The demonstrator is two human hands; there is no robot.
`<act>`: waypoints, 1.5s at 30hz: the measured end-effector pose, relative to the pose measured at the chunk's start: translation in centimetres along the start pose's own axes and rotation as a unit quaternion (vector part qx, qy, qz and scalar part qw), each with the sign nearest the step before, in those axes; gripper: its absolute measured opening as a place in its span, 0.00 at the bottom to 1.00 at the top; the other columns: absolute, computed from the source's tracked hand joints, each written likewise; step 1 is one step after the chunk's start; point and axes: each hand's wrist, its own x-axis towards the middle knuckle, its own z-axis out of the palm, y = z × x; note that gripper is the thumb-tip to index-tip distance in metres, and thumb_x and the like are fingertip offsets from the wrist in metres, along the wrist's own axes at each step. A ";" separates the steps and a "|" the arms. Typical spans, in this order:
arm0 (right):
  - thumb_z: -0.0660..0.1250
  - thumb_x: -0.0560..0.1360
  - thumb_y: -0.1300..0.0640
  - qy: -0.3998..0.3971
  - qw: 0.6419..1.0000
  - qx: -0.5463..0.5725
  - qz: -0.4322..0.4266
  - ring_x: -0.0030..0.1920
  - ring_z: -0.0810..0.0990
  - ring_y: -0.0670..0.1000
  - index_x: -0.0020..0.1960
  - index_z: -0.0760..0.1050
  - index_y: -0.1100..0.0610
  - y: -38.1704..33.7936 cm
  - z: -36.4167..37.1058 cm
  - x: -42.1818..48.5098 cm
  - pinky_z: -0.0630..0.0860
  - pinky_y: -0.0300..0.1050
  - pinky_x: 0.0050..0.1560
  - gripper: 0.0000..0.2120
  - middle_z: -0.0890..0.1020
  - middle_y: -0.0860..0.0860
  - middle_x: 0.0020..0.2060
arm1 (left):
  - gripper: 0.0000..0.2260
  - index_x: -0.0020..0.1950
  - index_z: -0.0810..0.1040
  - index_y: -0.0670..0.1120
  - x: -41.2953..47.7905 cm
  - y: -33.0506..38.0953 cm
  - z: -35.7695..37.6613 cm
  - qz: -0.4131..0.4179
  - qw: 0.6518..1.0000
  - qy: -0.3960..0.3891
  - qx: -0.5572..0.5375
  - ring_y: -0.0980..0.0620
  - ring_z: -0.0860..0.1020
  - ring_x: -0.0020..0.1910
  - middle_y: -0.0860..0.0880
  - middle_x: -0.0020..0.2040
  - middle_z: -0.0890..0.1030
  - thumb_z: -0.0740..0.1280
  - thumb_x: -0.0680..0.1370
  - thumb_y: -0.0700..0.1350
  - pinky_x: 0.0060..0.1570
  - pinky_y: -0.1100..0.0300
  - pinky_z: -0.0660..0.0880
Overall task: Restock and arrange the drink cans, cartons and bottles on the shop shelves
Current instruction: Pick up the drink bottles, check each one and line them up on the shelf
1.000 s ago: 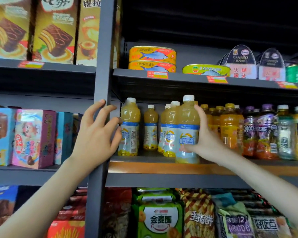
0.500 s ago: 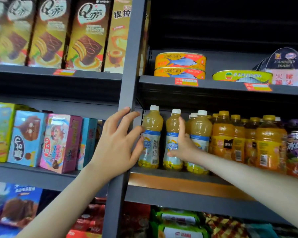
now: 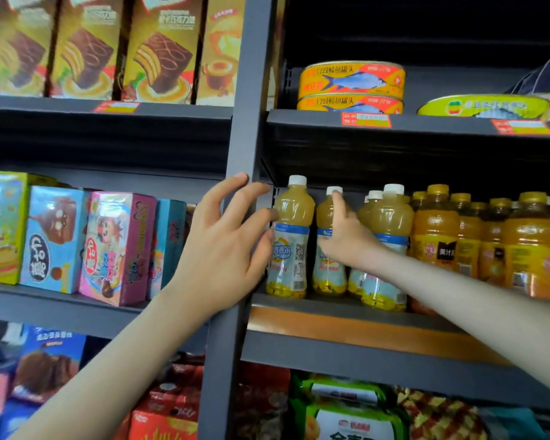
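The person is reaching up to the drink shelf (image 3: 331, 304), a flat grey metal board with a shiny orange-brown strip along its front.

Four or five see-through plastic bottles of pale yellow juice stand there, with round white caps and blue and white labels. They are curvy, thin at the neck and fat at the belly. The first pale bottle (image 3: 291, 236) stands right beside the grey metal post (image 3: 248, 90).

The left hand (image 3: 223, 249) lies on that post. Its fingers are spread wide and a little bent, holding nothing. Two fingertips reach the side of the first pale bottle.

The right hand (image 3: 346, 242) is on the second pale bottle (image 3: 329, 274), which stands further back. One finger points straight up to its cap. The other fingers are hidden, so I cannot tell if the hand is wrapped round it. Another pale bottle (image 3: 391, 217) stands nearer the front, just right of the wrist.

Next come fat orange bottles (image 3: 435, 230) with yellow caps, packed close together.

On the shelf above sit two flat fish tins (image 3: 351, 79), stacked, and a green tin (image 3: 483, 106). To the left are tall cake boxes (image 3: 86, 49) and bright cardboard snack boxes (image 3: 115, 246). Crinkly bags (image 3: 346, 408) lie below.
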 end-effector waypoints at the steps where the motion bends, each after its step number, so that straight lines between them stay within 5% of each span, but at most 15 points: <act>1: 0.61 0.79 0.55 0.014 1.000 0.015 -0.016 0.35 0.77 0.50 0.78 0.35 0.45 -0.6 -0.2 -0.6 0.71 0.42 0.31 0.40 0.58 0.59 0.75 | 0.13 0.52 0.82 0.43 0.0 0.0 0.0 0.001 1.000 0.002 0.002 0.43 0.61 0.71 0.42 0.63 0.76 0.58 0.79 0.45 0.72 0.54 0.55; 8: 0.74 0.72 0.46 -0.058 0.970 0.218 0.091 0.68 0.69 0.58 0.78 0.41 0.57 -4.6 1.7 -1.5 0.68 0.49 0.63 0.51 0.65 0.57 0.72 | 0.14 0.52 0.81 0.42 -0.4 0.2 0.1 -0.010 1.000 -0.014 0.002 0.39 0.65 0.71 0.41 0.65 0.76 0.57 0.79 0.44 0.64 0.42 0.68; 10: 0.74 0.72 0.47 -0.077 0.970 0.204 0.110 0.63 0.74 0.58 0.67 0.63 0.60 -4.9 2.4 -1.3 0.73 0.52 0.63 0.33 0.72 0.58 0.66 | 0.14 0.53 0.80 0.41 -0.6 0.3 -0.1 -0.016 0.999 -0.031 -0.009 0.39 0.64 0.72 0.41 0.68 0.74 0.56 0.79 0.44 0.64 0.41 0.69; 12: 0.73 0.74 0.50 -0.068 0.971 0.206 0.101 0.56 0.78 0.56 0.50 0.69 0.59 -5.1 2.3 -1.8 0.78 0.54 0.57 0.17 0.78 0.57 0.56 | 0.15 0.56 0.79 0.41 -0.7 0.3 -0.3 -0.014 0.998 -0.053 -0.018 0.40 0.62 0.74 0.41 0.71 0.71 0.56 0.80 0.45 0.65 0.42 0.69; 14: 0.73 0.73 0.53 -0.055 0.971 0.216 0.084 0.49 0.80 0.52 0.49 0.74 0.58 -5.2 1.3 -2.9 0.80 0.48 0.46 0.13 0.81 0.56 0.50 | 0.15 0.59 0.78 0.42 -0.9 0.1 -0.5 -0.010 0.997 -0.074 -0.014 0.40 0.60 0.75 0.41 0.73 0.68 0.56 0.80 0.47 0.66 0.41 0.68; 17: 0.75 0.71 0.55 0.007 0.983 0.181 0.029 0.44 0.79 0.49 0.50 0.78 0.58 -4.9 -0.5 -5.5 0.73 0.38 0.36 0.12 0.82 0.52 0.46 | 0.19 0.66 0.74 0.44 -2.0 1.0 -0.7 -0.024 0.996 -0.091 -0.005 0.40 0.55 0.76 0.41 0.76 0.63 0.57 0.79 0.50 0.69 0.35 0.62; 20: 0.77 0.69 0.56 0.091 0.980 0.175 -0.016 0.47 0.80 0.49 0.51 0.75 0.57 -4.0 -1.9 -8.4 0.75 0.40 0.42 0.15 0.81 0.50 0.44 | 0.25 0.71 0.69 0.46 -3.1 3.8 -0.9 -0.080 0.992 -0.086 -0.037 0.40 0.53 0.76 0.39 0.77 0.61 0.58 0.76 0.52 0.71 0.36 0.50; 23: 0.77 0.69 0.54 0.151 0.961 0.229 -0.033 0.42 0.79 0.40 0.54 0.74 0.54 -3.4 -4.6 -11.4 0.74 0.32 0.40 0.17 0.80 0.43 0.41 | 0.29 0.75 0.62 0.48 -3.2 6.9 -1.0 -0.126 0.980 -0.076 -0.135 0.42 0.53 0.77 0.41 0.76 0.61 0.59 0.76 0.54 0.73 0.41 0.51; 26: 0.77 0.69 0.54 0.175 0.935 0.306 -0.030 0.48 0.82 0.44 0.56 0.76 0.53 -3.0 -7.4 -14.6 0.80 0.47 0.52 0.18 0.83 0.44 0.46 | 0.30 0.76 0.59 0.49 -2.6 10.1 -1.6 -0.158 0.949 -0.073 -0.264 0.47 0.55 0.76 0.43 0.76 0.61 0.60 0.77 0.55 0.74 0.52 0.54; 29: 0.74 0.72 0.62 0.149 0.894 0.421 -0.020 0.53 0.83 0.52 0.57 0.77 0.57 -2.5 -9.7 -18.6 0.78 0.59 0.58 0.14 0.85 0.50 0.51 | 0.28 0.76 0.59 0.53 -2.4 13.1 -3.1 -0.163 0.919 -0.069 -0.352 0.51 0.60 0.74 0.45 0.74 0.64 0.61 0.77 0.55 0.72 0.65 0.56; 31: 0.73 0.72 0.61 0.103 0.877 0.469 -0.006 0.57 0.81 0.56 0.57 0.77 0.57 -1.8 -10.5 -21.6 0.76 0.65 0.59 0.14 0.84 0.50 0.53 | 0.26 0.75 0.60 0.54 -2.9 14.6 -4.2 -0.157 0.905 -0.063 -0.392 0.52 0.63 0.73 0.46 0.72 0.66 0.62 0.77 0.54 0.70 0.64 0.62; 36: 0.70 0.67 0.56 0.031 0.838 0.541 0.057 0.54 0.83 0.52 0.57 0.77 0.59 2.2 -9.5 -29.8 0.78 0.56 0.57 0.19 0.85 0.53 0.53 | 0.29 0.73 0.63 0.49 -6.9 20.0 -7.3 -0.128 0.881 -0.120 -0.439 0.60 0.68 0.66 0.51 0.66 0.71 0.68 0.74 0.52 0.65 0.72 0.62; 39: 0.71 0.68 0.59 0.004 0.815 0.568 0.115 0.52 0.84 0.54 0.57 0.77 0.60 5.2 -7.1 -34.7 0.81 0.51 0.51 0.18 0.85 0.55 0.52 | 0.31 0.73 0.63 0.51 -10.9 23.9 -8.9 -0.143 0.856 -0.206 -0.452 0.55 0.72 0.63 0.50 0.64 0.72 0.69 0.73 0.54 0.64 0.72 0.63; 45: 0.73 0.70 0.60 -0.075 0.776 0.572 0.254 0.52 0.83 0.53 0.54 0.78 0.57 10.1 -1.3 -44.5 0.79 0.50 0.51 0.13 0.85 0.52 0.50 | 0.29 0.69 0.69 0.52 -20.1 31.8 -13.3 -0.274 0.791 -0.320 -0.444 0.57 0.73 0.58 0.50 0.59 0.75 0.69 0.68 0.53 0.58 0.78 0.63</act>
